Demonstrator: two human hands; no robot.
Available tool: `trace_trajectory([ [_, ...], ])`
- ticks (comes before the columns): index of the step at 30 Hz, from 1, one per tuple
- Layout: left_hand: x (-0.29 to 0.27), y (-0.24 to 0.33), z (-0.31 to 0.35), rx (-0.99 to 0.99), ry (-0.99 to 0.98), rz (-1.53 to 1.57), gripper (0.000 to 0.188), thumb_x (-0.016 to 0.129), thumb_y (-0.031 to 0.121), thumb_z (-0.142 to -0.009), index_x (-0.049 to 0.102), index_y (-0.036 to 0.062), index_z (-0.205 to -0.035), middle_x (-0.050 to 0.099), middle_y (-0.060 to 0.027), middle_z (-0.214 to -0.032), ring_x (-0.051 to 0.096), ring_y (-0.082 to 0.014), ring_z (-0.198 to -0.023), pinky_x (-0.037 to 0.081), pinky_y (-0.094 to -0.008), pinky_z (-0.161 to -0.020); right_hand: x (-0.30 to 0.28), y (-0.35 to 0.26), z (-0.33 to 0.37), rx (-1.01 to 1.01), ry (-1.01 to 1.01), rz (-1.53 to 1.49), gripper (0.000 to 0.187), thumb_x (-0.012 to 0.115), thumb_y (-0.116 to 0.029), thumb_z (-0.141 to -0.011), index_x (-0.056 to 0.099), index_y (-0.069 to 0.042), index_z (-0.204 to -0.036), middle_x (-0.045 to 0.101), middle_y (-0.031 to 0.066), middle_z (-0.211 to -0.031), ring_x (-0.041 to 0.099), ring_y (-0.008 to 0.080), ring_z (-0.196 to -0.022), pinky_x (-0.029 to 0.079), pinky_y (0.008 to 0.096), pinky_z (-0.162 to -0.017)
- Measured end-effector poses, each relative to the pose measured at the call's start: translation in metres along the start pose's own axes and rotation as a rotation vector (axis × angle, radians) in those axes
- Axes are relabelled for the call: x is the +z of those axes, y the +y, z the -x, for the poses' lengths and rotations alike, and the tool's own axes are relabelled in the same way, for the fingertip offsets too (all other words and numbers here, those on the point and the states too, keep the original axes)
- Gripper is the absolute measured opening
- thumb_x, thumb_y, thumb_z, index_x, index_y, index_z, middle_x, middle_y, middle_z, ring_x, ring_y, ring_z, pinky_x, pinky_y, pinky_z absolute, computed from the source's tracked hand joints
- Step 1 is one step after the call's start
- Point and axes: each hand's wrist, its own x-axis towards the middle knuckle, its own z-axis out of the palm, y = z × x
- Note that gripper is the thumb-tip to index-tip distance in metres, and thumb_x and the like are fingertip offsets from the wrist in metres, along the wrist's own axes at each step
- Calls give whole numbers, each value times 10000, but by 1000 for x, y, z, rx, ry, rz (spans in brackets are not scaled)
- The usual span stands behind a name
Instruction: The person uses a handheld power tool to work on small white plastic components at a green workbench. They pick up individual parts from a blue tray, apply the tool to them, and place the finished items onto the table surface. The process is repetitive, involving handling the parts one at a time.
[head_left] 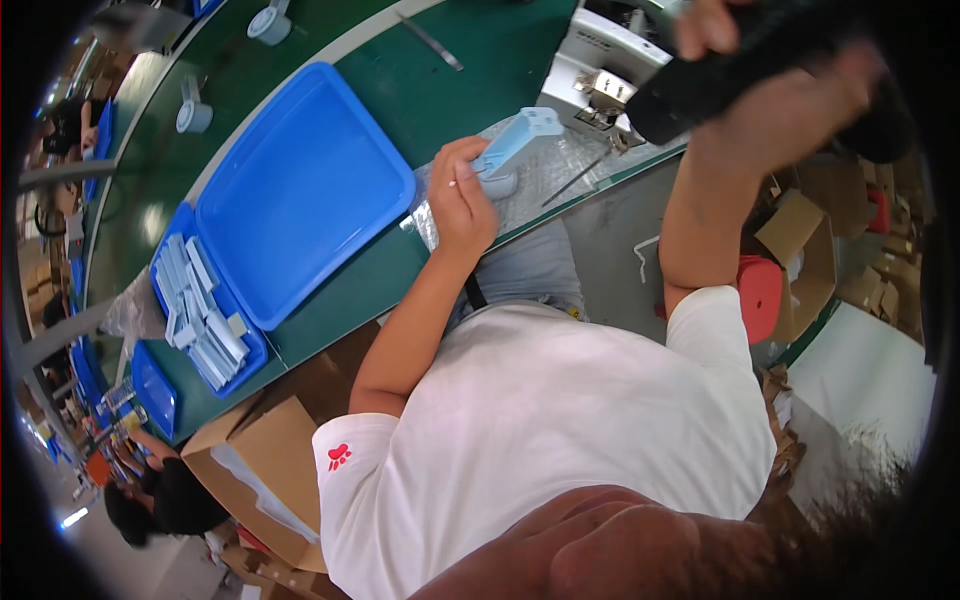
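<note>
My left hand (462, 198) is closed around a light blue plastic piece (522, 136) with a long, trough-like handle. The piece tilts up to the right, above a round, pale cup-like part (499, 186) next to my fingers; whether the two are joined I cannot tell. Beneath them, clear plastic sheeting (540, 160) lies along the edge of the green table. My right arm is raised at the upper right, and my right hand (835, 95) is smeared by motion beside a dark, blurred object (680, 95). Other fingers (706, 28) show at that object's far side; whose they are is unclear.
A large blue tray (300, 190) lies left of my left hand. Beside it, a smaller tray (250, 365) holds several light blue strips (195, 305). A white machine with metal fittings (605, 90) stands ahead right, near a thin rod (575, 180). A red stool (760, 295) and cardboard boxes (270, 470) flank me.
</note>
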Motion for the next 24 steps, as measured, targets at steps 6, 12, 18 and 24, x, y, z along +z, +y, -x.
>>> trace_trajectory([
  [6, -2, 1, 0, 67, 5, -19, 301, 392, 96, -1078, 667, -13, -1024, 695, -176, -1042, 646, -351, -972, 495, -429, -889, 33, 1, 20, 13, -83, -62, 767, 388, -770, -984, 553, -23, -931, 588, 69, -823, 568, 163, -514, 520, 299, -492],
  [12, -2, 0, 1, 74, 1, -24, 286, 399, 83, -1066, 667, -3, -1021, 693, -166, -1037, 639, -350, -954, 489, -426, -883, 48, 26, 31, 24, 143, -11, 831, 386, -841, -937, 550, -26, -907, 549, 57, -735, 543, 165, -507, 472, 293, -506],
  [18, -2, 0, 1, 62, 1, -17, 282, 396, 77, -1061, 663, 3, -1008, 687, -165, -1024, 634, -353, -955, 486, -431, -877, 58, 26, 39, -34, 135, -3, 853, 396, -877, -905, 547, -38, -864, 496, 42, -607, 535, 166, -486, 472, 298, -503],
  [24, -4, 1, 1, 79, -25, -64, 312, 362, 70, -1079, 656, -21, -1026, 686, -193, -1041, 649, -328, -957, 493, -402, -883, 57, 21, 39, 108, 226, 60, 874, 393, -905, -880, 551, -46, -846, 498, 47, -587, 523, 172, -472, 469, 298, -495],
])
